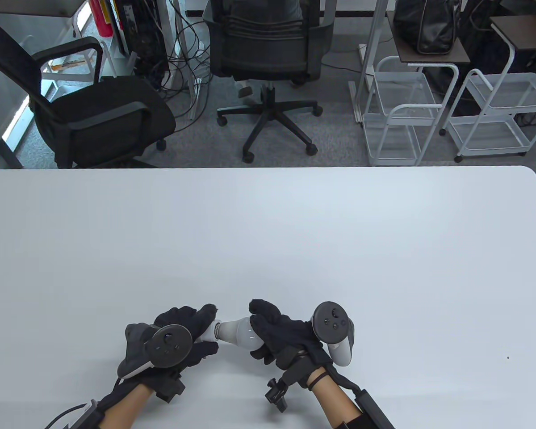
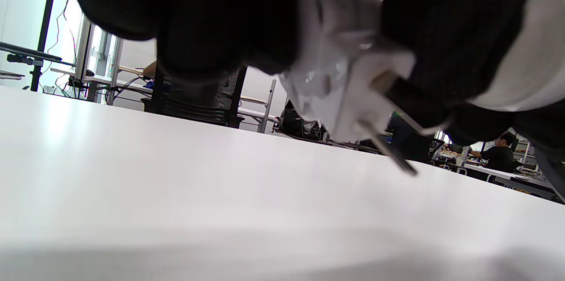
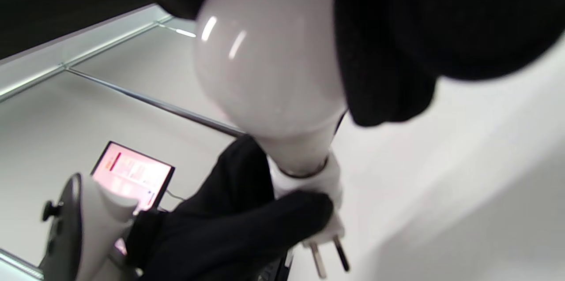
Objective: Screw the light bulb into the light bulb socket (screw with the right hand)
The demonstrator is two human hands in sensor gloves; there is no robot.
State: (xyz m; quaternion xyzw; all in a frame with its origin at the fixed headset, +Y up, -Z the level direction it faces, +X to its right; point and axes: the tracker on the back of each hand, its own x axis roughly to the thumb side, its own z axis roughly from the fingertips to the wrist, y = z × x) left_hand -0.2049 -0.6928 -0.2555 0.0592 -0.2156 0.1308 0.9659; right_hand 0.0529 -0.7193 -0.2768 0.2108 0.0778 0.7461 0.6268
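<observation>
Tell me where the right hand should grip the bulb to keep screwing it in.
Grip the light bulb around its wide round globe, coming from the end away from the socket. The narrow neck sits at the socket, which the left hand holds; the right hand already wraps the globe.

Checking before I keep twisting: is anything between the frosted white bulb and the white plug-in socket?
Nothing visible. The frosted white bulb, held by the right hand, already meets the white plug-in socket gripped by the left hand.
</observation>
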